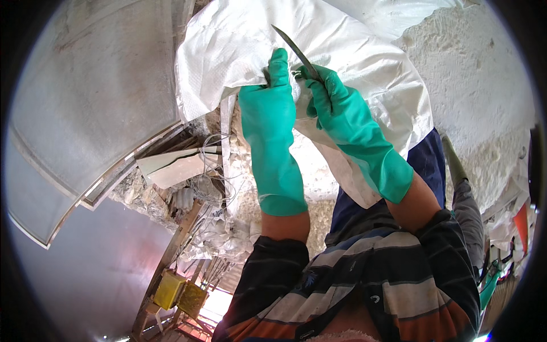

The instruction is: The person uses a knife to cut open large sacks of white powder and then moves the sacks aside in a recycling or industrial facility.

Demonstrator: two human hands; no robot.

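Observation:
A large white woven plastic sack (pixel 376 55) spreads before me, creased and gathered near my hands. My left hand (pixel 273 94), in a long green rubber glove, grips the sack's edge with the thumb pointing up. Close beside it, my right hand (pixel 327 92) wears a matching glove and is closed around a knife (pixel 297 49). The knife's dark, slightly curved blade points up and to the left, over the white fabric. Its handle is hidden inside my fist. A bit of white thread (pixel 295 72) shows between the two hands.
A framed sheet panel (pixel 98 64) stands at the left. Below it are a broken board (pixel 179 166), looped wire (pixel 209 184) and a wooden post (pixel 183 235) near yellow boxes (pixel 171 290). Whitish powdery material (pixel 470 55) lies at the right, near another person's sleeve (pixel 468 213).

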